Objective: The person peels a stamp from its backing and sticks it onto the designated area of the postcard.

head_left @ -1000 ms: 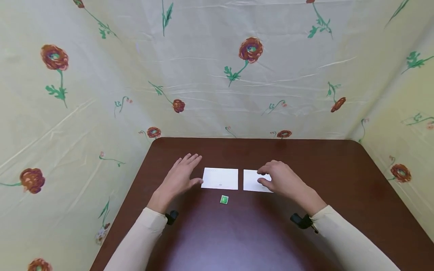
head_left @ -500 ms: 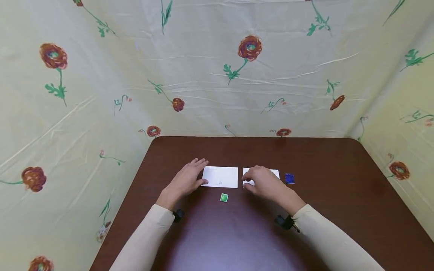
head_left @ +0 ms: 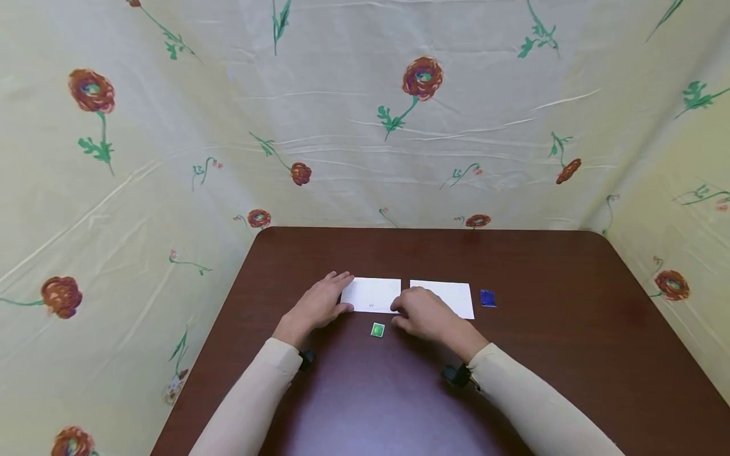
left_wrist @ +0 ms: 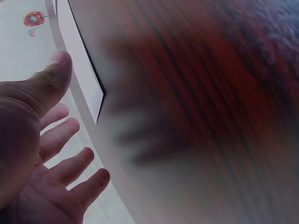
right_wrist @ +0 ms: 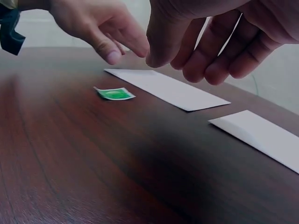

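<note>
Since the earlier frames, the right hand [head_left: 424, 313] has slid leftward off the right white card [head_left: 459, 299], baring a small deep-blue square [head_left: 488, 298] that it hid a second ago; the left hand [head_left: 316, 303] has shifted slightly inward. Now the right hand hovers at the near right corner of the left white card [head_left: 371, 294], close to a green stamp [head_left: 377, 330]. Its fingers bend softly, thumb held apart from the index fingertip, and no item shows in its grasp. The left hand is released too, fingers relaxed and spread, its thumb at the card's near left corner; whether it touches the paper I cannot tell.

Both cards are flat, smooth, crisp-edged rectangles lying side by side with a narrow gap; the left one bears a tiny printed mark along its near edge. The green stamp lies on the table just in front of that card, square, white-bordered, one corner curling up in the right wrist view. The blue square lies flat just beyond the right card's outer edge.

Beneath them spreads a dark reddish-brown table [head_left: 559, 272] with streaky wood grain, a soft sheen and rounded far corners. Behind it hangs creased, slightly shiny sheeting [head_left: 331, 95] printed with red flowers and green stems.
</note>
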### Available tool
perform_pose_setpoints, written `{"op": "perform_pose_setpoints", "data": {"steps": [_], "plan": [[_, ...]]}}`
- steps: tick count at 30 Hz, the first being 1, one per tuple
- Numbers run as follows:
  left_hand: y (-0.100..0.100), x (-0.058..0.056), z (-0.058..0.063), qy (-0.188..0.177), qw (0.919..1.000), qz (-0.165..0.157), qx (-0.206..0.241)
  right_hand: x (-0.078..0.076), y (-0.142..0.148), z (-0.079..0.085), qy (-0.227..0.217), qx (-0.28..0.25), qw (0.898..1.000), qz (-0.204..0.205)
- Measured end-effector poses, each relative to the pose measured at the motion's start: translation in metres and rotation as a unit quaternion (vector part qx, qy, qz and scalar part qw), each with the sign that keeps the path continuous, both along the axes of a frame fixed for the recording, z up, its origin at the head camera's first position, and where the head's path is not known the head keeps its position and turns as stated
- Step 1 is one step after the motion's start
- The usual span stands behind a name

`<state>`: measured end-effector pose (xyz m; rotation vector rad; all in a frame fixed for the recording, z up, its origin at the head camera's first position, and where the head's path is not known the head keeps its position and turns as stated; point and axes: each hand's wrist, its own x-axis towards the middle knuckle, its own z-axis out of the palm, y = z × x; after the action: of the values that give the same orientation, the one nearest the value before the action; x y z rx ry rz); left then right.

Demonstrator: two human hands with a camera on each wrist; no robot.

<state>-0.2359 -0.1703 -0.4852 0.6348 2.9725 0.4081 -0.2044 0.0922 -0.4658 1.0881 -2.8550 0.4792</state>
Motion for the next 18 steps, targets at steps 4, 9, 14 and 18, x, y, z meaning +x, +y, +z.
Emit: {"op": "perform_pose_setpoints", "data": {"steps": [4,9,14,18], "plan": [[0.002,-0.002,-0.003,-0.027,0.9996,0.008,0.004,0.001,-0.009,-0.003,-0.021,0.008,1.0,0.006],[0.003,-0.003,-0.006,-0.048,0.9987,0.017,-0.001,0.003,-0.018,-0.008,-0.048,0.011,0.999,0.007],[0.003,-0.004,-0.005,-0.056,0.9984,0.01,-0.006,0.004,-0.024,-0.013,-0.041,0.017,0.999,0.0],[0.002,-0.005,-0.005,-0.048,0.9987,-0.002,-0.016,0.004,-0.029,-0.016,-0.029,0.016,0.999,0.0]]}}
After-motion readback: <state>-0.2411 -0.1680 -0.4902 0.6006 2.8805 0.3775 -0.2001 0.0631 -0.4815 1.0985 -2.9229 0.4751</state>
